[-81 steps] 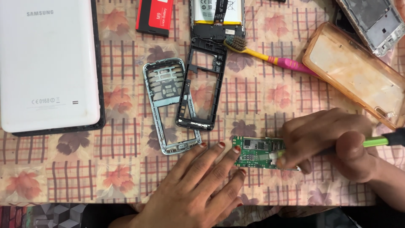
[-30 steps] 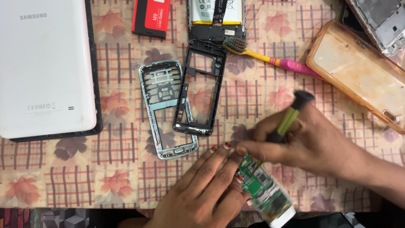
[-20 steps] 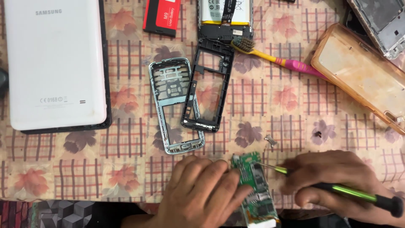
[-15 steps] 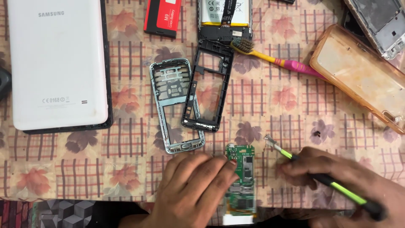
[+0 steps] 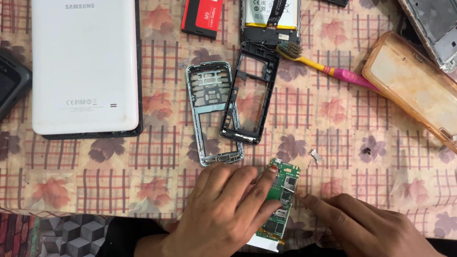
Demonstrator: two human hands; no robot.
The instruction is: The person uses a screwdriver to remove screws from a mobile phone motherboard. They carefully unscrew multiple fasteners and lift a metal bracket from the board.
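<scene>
Green circuit board lies at the near edge of the worktop, long axis running near-to-far w/ a slight tilt. Left hand lies flat on it, fingers spread, not clenched; fingertip pins the board's far left corner. Right hand just right of the board, forefinger stretched out, tip touching its right edge at mid-length; grasps nothing I can see.

Right of the board & a bit farther: small metal bit, then a dark speck; open cloth around both. Beyond the board: silver phone frame & black phone frame, side by side, touching. Far left of the board: white tablet, back up. Far right: clear amber case; toothbrush btw. it & the black frame. Farthest: red battery.
</scene>
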